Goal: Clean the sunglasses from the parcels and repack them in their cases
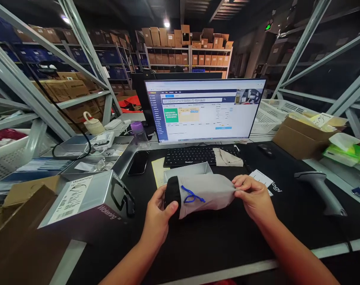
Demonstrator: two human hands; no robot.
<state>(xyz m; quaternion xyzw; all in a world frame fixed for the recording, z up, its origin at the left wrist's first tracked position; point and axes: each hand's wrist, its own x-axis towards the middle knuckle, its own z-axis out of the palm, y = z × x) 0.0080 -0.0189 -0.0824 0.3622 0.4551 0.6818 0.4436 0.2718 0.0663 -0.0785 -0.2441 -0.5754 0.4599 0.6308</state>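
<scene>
A light grey cloth pouch with a black end and a blue drawstring lies sideways between my hands, above the black desk mat. My left hand grips its black end, thumb in front and fingers behind. At the other end, my right hand pinches a corner of the grey cloth between thumb and fingers. What the pouch holds, if anything, is hidden. Just behind it sits an open grey box tray, partly covered by the pouch. A silver printed box stands to the left of my left hand.
A monitor and black keyboard stand ahead, with a beige cloth on the keyboard. A phone lies to the left. On the right are a barcode scanner, a mouse and a cardboard box. Metal frames flank the desk.
</scene>
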